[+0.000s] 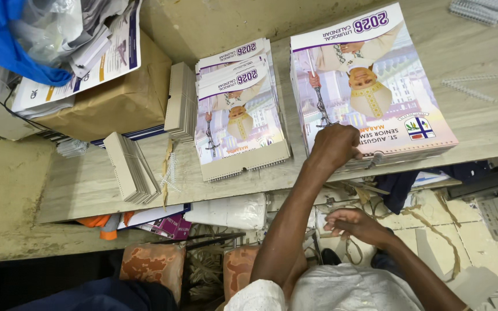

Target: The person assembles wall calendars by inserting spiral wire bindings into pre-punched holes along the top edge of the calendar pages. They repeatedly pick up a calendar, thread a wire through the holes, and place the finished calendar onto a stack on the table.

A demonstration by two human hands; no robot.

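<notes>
Left hand on the near edge of a calendar stack

The left hand [335,145] has its grip closed on the near edge of the big calendar stack [376,86]; the right hand [355,224], below the surface [87,184], pinches something too small to tell. The stack lies at the surface edge, so a pull may slide sheets off; a smaller stack [240,115] is just left, open room beyond.

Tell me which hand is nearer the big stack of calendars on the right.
Left. The left hand rests on the near edge of the big calendar stack. The right hand is lower, below the table edge, apart from the stack.
</notes>
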